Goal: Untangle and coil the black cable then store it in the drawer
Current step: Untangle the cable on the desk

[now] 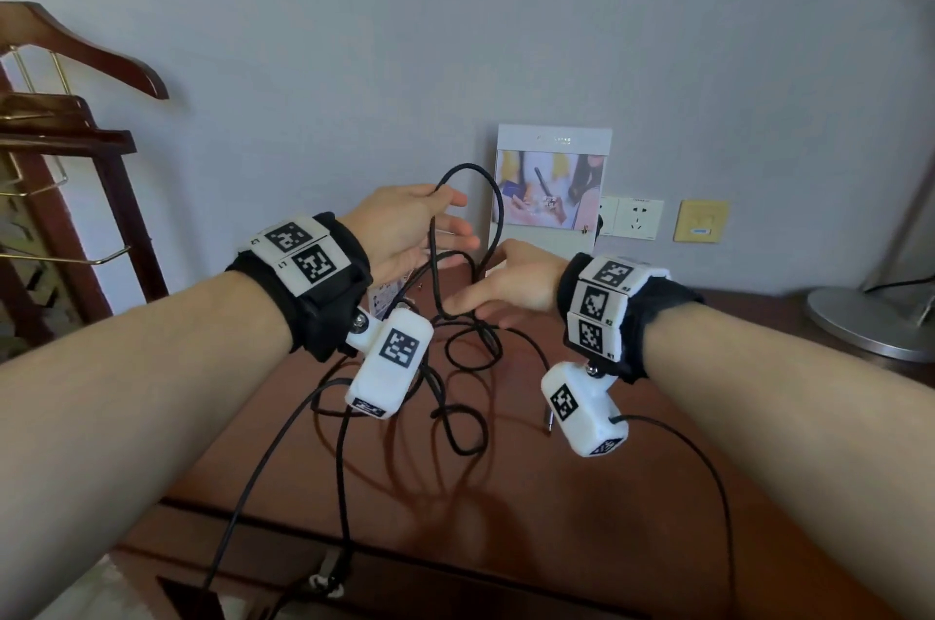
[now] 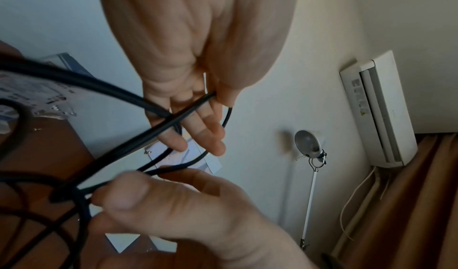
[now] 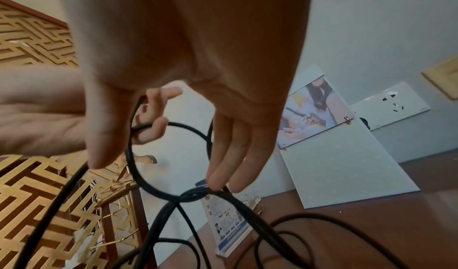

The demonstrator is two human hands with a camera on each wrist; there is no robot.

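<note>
The black cable (image 1: 500, 219) lies tangled at mid-frame on the brown desk (image 1: 582, 493), with one loop held up against the wall. The left hand (image 1: 405, 230), at centre-left with its palm turned right, pins that loop under its thumb, fingers nearly straight. The right hand (image 1: 511, 285) is lower and points left, its loosely spread fingertips touching the point where the strands cross.

Cable loops clog mid desk; front edge freer.
Black cable (image 1: 455, 356) sprawls over desk (image 1: 582, 508) centre, one loop rising. Calendar board (image 1: 551, 184) and sign holder (image 3: 228, 228) block the back, lamp base (image 1: 870, 321) the right, valet stand (image 1: 76, 138) the left.
</note>
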